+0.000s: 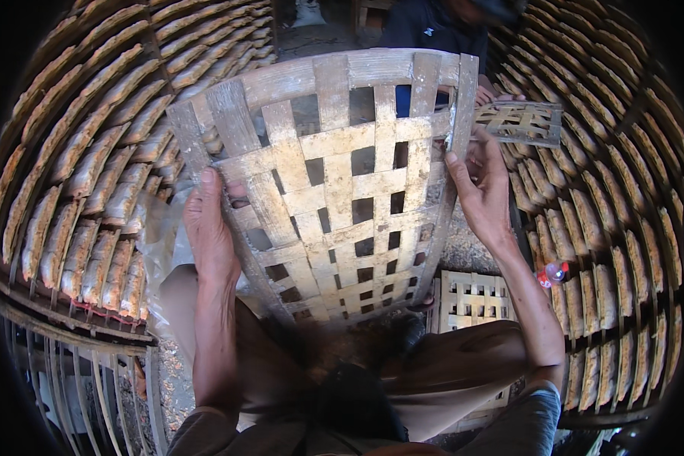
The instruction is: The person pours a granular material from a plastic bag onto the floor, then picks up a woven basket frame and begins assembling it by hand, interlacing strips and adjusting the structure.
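Note:
A large woven bamboo lattice panel (342, 144) with a worn wooden frame stands tilted between my knees, its top edge away from me. My left hand (213, 228) grips its left side rail, thumb on the near face and the other fingers behind. On the upper part of the right rail, my right hand (485, 186) is closed around the wood, its fingers partly hidden by the frame. The panel's lower end is in shadow near my legs. Nothing lies on its strips, and the square gaps show through.
Racks of whitish slabs with orange-brown edges (99, 182) curve along the left, and similar racks (608, 213) fill the right. Beyond the panel, a co-worker (425, 30) handles a smaller lattice panel (518, 121). Another lattice piece (475, 296) and a red-capped bottle (552, 273) are at right.

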A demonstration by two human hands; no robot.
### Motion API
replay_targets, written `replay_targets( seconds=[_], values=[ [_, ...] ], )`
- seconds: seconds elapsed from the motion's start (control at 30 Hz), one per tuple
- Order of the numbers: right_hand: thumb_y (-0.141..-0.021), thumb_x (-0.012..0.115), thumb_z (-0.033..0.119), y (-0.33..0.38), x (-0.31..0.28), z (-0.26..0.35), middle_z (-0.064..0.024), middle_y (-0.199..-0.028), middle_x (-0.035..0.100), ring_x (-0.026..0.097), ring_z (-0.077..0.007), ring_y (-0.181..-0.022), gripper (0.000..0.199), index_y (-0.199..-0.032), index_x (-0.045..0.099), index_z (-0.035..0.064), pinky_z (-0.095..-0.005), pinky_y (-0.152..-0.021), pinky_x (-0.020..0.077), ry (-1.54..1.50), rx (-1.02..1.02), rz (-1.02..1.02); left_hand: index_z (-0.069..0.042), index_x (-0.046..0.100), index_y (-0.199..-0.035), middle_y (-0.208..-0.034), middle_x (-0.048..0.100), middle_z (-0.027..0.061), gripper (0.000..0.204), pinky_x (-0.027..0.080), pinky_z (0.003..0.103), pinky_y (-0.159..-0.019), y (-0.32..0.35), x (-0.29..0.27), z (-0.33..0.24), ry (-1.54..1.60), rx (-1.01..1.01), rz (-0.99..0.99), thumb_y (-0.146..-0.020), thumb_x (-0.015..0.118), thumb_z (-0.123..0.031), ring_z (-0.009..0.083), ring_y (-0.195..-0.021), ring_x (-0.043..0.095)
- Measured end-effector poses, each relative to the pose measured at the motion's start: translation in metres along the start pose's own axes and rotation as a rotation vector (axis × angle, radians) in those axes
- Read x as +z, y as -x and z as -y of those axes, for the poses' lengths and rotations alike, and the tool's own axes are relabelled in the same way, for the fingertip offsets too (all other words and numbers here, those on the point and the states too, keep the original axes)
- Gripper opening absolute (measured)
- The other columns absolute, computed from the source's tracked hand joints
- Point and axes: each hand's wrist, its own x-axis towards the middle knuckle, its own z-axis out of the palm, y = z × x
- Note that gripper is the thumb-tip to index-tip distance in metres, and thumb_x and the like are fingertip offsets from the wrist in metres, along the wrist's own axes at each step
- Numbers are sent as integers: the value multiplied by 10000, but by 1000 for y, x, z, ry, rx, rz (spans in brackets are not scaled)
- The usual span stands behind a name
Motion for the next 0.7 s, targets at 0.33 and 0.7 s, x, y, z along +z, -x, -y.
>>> replay_targets(
  seconds=[0.33,0.7],
  values=[
    [-882,866,187,-18,-26,11,-121,-1272,639,670,-171,-763,555,-1413,712,139,-369,-651,604,799,-422,-41,-47,740,-989,-863,744,36,412,487,265,-768,11,11,-3,-30,34,-68,-1104,652,-432,86,-771,630],
    [-911,823,34,-18,-22,18,-86,-1035,758,760,-236,-859,225,-1134,827,59,-349,-760,614,838,-362,111,-43,748,-1087,-936,745,35,371,488,271,-821,23,3,-6,-72,109,28,-1081,689,-409,95,-838,649]
  ],
)
